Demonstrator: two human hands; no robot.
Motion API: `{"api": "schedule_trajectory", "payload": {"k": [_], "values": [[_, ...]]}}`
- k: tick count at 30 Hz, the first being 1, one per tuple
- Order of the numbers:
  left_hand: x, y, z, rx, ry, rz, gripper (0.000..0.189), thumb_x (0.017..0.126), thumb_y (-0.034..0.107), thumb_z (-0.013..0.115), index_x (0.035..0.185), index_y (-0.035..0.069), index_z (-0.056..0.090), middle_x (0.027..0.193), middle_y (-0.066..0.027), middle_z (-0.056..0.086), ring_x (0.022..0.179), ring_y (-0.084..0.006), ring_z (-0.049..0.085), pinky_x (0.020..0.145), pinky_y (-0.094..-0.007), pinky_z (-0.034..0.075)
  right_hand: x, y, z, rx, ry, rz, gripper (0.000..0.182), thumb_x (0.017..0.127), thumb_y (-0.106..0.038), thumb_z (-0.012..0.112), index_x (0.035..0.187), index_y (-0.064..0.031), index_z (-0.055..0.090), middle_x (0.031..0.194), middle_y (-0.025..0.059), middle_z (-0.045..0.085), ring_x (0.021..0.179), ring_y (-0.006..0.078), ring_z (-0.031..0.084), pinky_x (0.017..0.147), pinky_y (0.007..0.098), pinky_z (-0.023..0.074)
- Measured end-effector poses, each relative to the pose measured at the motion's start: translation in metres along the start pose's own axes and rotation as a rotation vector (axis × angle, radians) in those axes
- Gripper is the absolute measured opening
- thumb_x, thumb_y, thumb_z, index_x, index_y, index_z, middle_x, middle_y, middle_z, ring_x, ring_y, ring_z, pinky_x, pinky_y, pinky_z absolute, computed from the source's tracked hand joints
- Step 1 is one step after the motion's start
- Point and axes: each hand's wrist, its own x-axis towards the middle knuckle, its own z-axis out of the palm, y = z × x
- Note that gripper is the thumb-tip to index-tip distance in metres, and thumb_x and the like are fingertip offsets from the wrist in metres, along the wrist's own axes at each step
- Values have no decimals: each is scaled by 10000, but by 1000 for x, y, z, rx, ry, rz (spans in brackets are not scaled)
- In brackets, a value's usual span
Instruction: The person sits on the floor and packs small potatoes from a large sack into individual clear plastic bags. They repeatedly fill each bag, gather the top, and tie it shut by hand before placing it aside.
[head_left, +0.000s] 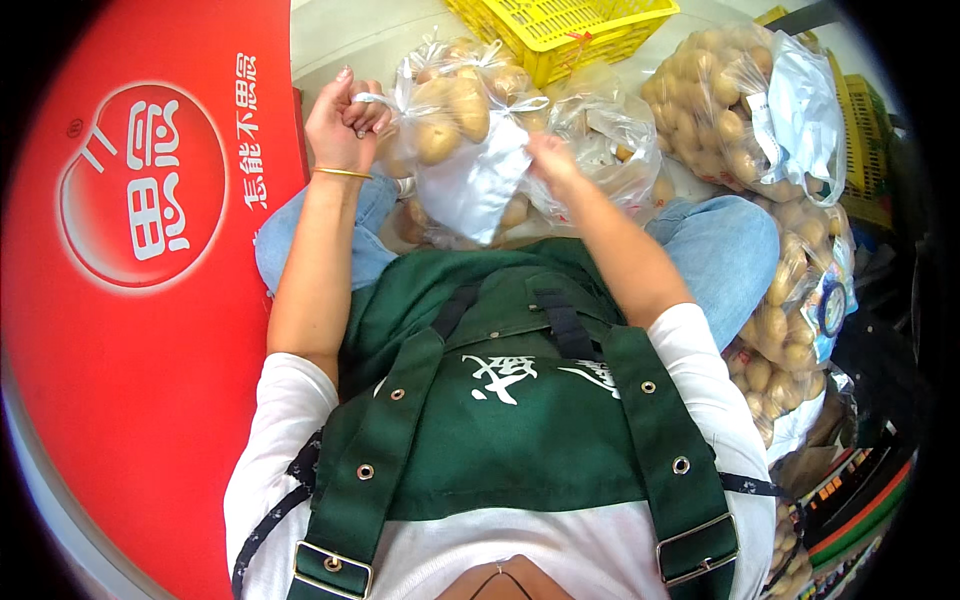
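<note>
A clear plastic bag of potatoes (450, 112) with knotted white ends lies on the floor between my bent legs. My left hand (346, 116) is closed in a fist at the bag's left side, holding a twisted white end of the plastic. On the other side, the fingers of my right hand (553, 159) pinch the edge of the bag's white plastic panel (476, 172); they are slightly blurred. Loosely crumpled behind my right hand is another clear plastic bag (600, 127), its contents only partly visible. More potatoes show beneath the white panel.
A yellow plastic crate (562, 37) stands ahead. To my right are a large bag of potatoes (705, 105) and further potato bags (787, 277) along my leg. A red printed panel (172, 360) fills the left side, close to my left arm.
</note>
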Motion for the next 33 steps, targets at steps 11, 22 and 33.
{"api": "schedule_trajectory", "payload": {"k": [11,22,33], "values": [[-1,-42,-3,692,-41,-386,332,757,401,529,705,73,540,517,33,372,458,-73,333,440,-219,263,-91,-281,-67,131,293,-1056,386,758,-252,603,1033,-16,471,897,76,509,874,140,450,790,260,354],[11,-77,-24,726,89,-233,327,776,309,570,552,117,429,499,38,374,439,-63,354,416,-220,309,-130,-258,-73,170,210,-741,234,772,-71,530,998,-8,535,918,13,552,769,72,499,645,185,388],[55,14,36,412,246,70,314,777,261,534,565,126,346,465,34,243,417,-80,254,426,-232,277,-141,-264,-65,93,119,-718,225,777,-83,519,991,-16,536,862,-10,548,720,42,488,602,172,376]]}}
